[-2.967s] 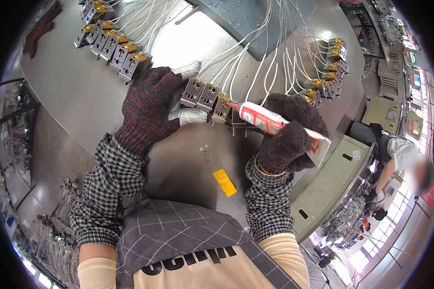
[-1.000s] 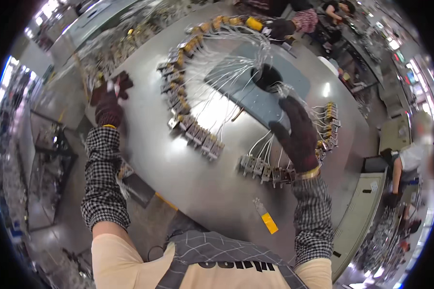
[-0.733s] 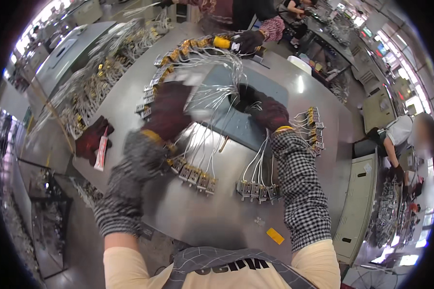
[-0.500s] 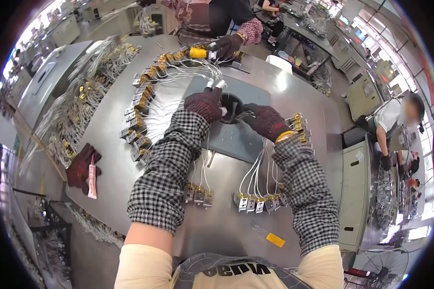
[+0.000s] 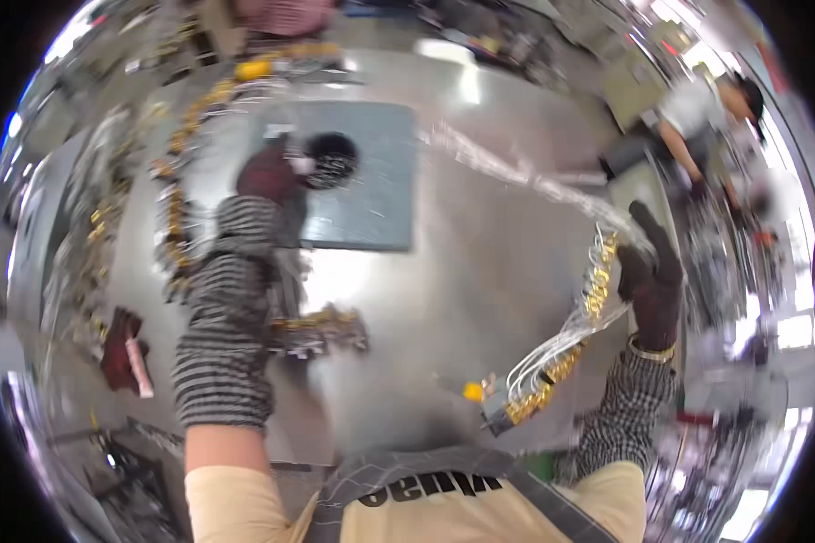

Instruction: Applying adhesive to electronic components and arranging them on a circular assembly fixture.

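Note:
My right hand (image 5: 652,281), in a dark red glove, is at the table's right edge, closed on a bundle of white wires (image 5: 525,176). The bundle trails far left across the table. Gold-and-silver connectors (image 5: 598,285) on white wires hang or lie beside that hand, with more (image 5: 530,403) nearer me. My left hand (image 5: 272,172), gloved alike, rests at the left side of a blue-grey board (image 5: 371,213), next to its dark round opening (image 5: 331,161). Blur hides what its fingers do. Small connectors (image 5: 317,330) lie in a row below the board.
A curved row of connectors (image 5: 177,217) lines the table's left, with a yellow roll (image 5: 254,70) at its far end. A spare glove (image 5: 120,348) and a red-white tube (image 5: 139,366) lie at the left edge. Another person (image 5: 697,127) works at far right.
My right hand has swung from the round opening to the table's right edge with the wire bundle. My left hand stays by the opening. The whole view has shifted, and the far co-worker's hand is gone.

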The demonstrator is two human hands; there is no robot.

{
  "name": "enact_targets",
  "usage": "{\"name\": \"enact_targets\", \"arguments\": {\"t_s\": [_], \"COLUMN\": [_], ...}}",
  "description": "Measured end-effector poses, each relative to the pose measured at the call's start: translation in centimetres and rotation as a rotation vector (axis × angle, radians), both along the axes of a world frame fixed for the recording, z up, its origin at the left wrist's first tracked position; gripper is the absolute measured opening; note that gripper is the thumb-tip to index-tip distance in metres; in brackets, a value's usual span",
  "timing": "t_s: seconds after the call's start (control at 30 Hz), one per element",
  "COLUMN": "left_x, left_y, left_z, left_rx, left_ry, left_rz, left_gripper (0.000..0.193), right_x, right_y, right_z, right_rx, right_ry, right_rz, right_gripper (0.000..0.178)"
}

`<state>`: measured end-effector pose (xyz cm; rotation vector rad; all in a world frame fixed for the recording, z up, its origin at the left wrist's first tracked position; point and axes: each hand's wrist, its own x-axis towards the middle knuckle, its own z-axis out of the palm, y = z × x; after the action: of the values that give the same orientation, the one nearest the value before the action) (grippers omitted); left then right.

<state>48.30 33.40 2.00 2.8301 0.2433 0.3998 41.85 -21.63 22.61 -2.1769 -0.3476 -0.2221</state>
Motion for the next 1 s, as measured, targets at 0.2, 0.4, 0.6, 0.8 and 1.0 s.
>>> {"name": "enact_targets", "arguments": {"t_s": [0.2, 0.4, 0.6, 0.8, 1.0], "left_x": [0.4, 2.3, 2.3, 1.6, -2.5], "left_y": [-1.5, -6.5, -10.1, -9.8, -17.7], "left_z": [2.3, 2.0, 4.1, 5.6, 9.4], "left_rx": [0.086, -0.175, 0.048, -0.043, 0.178], "left_ry": [0.223, 0.331, 0.317, 0.372, 0.200], "left_rz": [0.027, 0.102, 0.229, 0.259, 0.297], "left_gripper": [0.043, 0.038, 0.047, 0.057, 0.057], "right_x": [-4.6, -6.0, -4.0, -0.8, -8.9], "right_y": [-17.8, -32.5, -32.9, -29.5, -7.2], "right_z": [-1.2, -10.9, -21.7, -25.6, -20.4], "right_rx": [0.326, 0.140, -0.189, -0.867, -0.141], "right_ry": [-0.015, -0.059, 0.286, -0.138, -0.103], "right_rz": [-0.475, -0.655, -0.498, -0.387, 0.095], "right_gripper": [0.043, 0.036, 0.050, 0.053, 0.041]}}
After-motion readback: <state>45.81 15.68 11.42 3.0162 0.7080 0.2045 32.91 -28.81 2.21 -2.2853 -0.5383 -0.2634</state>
